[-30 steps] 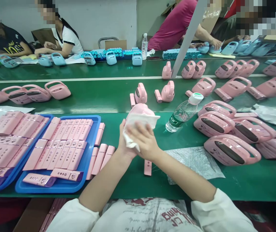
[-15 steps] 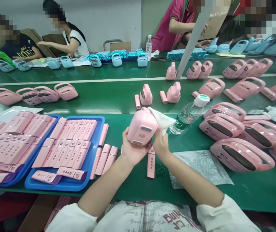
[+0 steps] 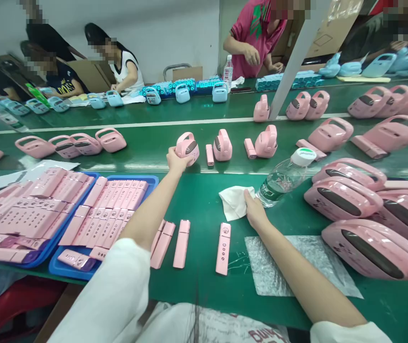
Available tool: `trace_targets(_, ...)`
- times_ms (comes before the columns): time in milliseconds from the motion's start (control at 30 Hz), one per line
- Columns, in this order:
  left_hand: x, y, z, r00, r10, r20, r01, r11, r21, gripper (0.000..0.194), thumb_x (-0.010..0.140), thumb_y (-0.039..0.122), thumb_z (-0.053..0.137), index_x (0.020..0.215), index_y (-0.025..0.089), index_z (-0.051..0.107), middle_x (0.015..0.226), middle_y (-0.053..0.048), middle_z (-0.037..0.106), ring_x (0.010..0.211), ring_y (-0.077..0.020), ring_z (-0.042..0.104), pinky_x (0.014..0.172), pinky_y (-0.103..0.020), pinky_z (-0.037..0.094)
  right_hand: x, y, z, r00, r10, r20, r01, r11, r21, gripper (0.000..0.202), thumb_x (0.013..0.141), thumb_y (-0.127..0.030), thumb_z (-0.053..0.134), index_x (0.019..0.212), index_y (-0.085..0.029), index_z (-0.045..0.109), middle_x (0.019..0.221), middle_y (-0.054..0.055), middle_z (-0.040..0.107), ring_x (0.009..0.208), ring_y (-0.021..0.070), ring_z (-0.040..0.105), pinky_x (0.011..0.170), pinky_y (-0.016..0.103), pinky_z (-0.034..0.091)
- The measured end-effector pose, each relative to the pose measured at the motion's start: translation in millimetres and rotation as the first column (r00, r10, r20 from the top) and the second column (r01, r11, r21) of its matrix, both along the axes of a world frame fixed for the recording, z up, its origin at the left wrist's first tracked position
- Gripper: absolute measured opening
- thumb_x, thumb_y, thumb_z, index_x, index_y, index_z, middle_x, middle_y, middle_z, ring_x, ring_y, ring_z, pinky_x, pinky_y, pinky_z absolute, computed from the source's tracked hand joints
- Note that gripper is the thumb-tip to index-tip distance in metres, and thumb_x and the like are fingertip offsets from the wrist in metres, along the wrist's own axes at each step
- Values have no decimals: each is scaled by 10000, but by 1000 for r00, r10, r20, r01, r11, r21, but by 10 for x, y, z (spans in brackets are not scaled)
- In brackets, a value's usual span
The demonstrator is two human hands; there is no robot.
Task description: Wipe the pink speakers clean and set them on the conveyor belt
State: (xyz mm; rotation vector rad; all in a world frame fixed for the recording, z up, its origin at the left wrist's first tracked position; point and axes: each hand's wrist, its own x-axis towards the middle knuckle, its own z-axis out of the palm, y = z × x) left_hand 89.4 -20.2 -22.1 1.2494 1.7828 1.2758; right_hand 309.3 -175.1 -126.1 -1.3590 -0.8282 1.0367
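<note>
- I've got my left hand (image 3: 177, 161) reached out ahead, fingers closed on one pink case (image 3: 187, 151) by its side; I can't tell whether its base touches the table (image 3: 204, 200).
- My right hand (image 3: 256, 209) pinches one edge of a white cloth (image 3: 233, 204), thumb against fingers.
- Just beyond the right hand leans one clear bottle (image 3: 285, 180).
- Right of the left hand I count two small cases (image 3: 222, 145), each with one short bar (image 3: 209, 155) beside it.
- Nearer than both hands lie four loose bars (image 3: 181, 244), one partly hidden by my left forearm.
- Left of that forearm, two blue trays (image 3: 153, 181) hold more bars than I can count.
- Left of the left hand stand five handled cases (image 3: 111, 140).
- Right of the right hand, at least four large cases (image 3: 375, 250).
- Under my right forearm, one plastic sheet (image 3: 264, 267).
</note>
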Motion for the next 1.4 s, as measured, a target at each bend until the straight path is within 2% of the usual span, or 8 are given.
trace_targets(333,-26,434,-143,898,-9,-441,-44,993,-110,664,737,256,790,1210,139,339,1295,-192,435,1254,-230,491,1022,-299,414,-10,-23,109,991,135,7,-134,989,-61,842,539,-932,566,816,-155,732,929,148,767,1005,379,692,947,483,534)
trace_targets(567,-101,-98,190,719,-301,-626,78,930,-358,704,785,272,705,1336,81,311,1412,-286,377,1384,-367,398,1097,-413,333,47,-70,40,987,159,34,-154,982,-111,871,577,-936,536,905,-155,738,1010,148,759,1086,369,664,1027,491,482)
trace_targets(733,-230,-1216,151,442,-785,-434,364,599,-714,653,440,414,889,985,178,617,701,-61,666,774,-379,688,733,-414,516,46,-84,45,983,181,44,-174,977,-126,866,582,-934,533,897,-155,742,988,152,760,1066,381,669,1007,496,496)
trace_targets(900,-283,-1553,168,238,-901,-363,482,434,-761,416,641,341,757,1029,231,656,752,-54,714,752,-300,694,652,-318,484,36,-92,69,981,182,67,-172,976,-131,851,587,-932,525,860,-153,735,964,154,761,1047,387,671,1002,501,496)
trace_targets(1000,-348,-1291,421,231,-863,-450,503,502,-704,370,738,344,685,1093,246,652,947,-57,728,883,-267,690,728,-297,492,24,-91,88,981,177,78,-167,978,-124,853,583,-933,519,839,-147,725,964,166,759,1022,386,681,977,495,511)
trace_targets(1133,-460,-765,641,339,-604,-721,355,792,-496,292,851,246,560,1130,185,620,1162,-126,610,1055,-308,640,906,-365,472,-8,-84,120,980,177,86,-168,980,-103,852,598,-921,516,861,-139,731,967,169,758,998,372,693,942,485,532)
trace_targets(1233,-482,-399,526,393,-388,-833,199,921,-335,309,892,187,524,1195,145,568,1292,-175,483,1064,-314,634,919,-406,483,-30,-77,155,980,175,91,-169,983,-78,846,595,-911,530,860,-136,738,948,163,760,1007,366,692,949,486,526)
trace_targets(1400,-426,35,192,420,-307,-854,93,951,-295,334,943,269,573,1255,154,546,1310,-124,542,1053,-226,618,895,-419,537,-49,-50,223,984,161,80,-158,986,-44,859,527,-936,545,771,-134,731,846,165,762,929,379,708,916,525,531)
